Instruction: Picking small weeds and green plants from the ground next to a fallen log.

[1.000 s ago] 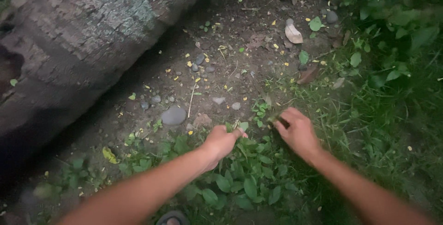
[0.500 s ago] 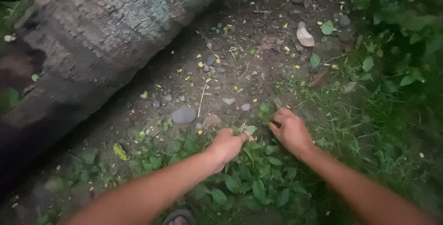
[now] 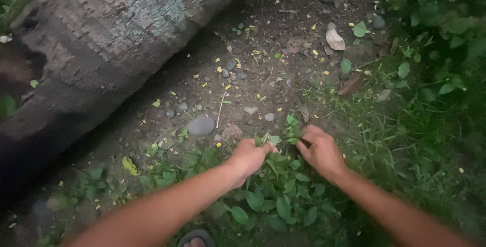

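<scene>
green, soft-leaved weeds [image 3: 276, 196] are growing low at the edge of the bare, pebbly soil [image 3: 243, 69]. left hand [image 3: 248, 157] is closing its fingers on a clump; right hand [image 3: 320, 149] is pinching a leafy sprig [image 3: 292, 125]. thin stems are likely snapping above the roots.

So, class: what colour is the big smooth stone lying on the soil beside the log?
Grey, the stone shows best in the head view.
</scene>
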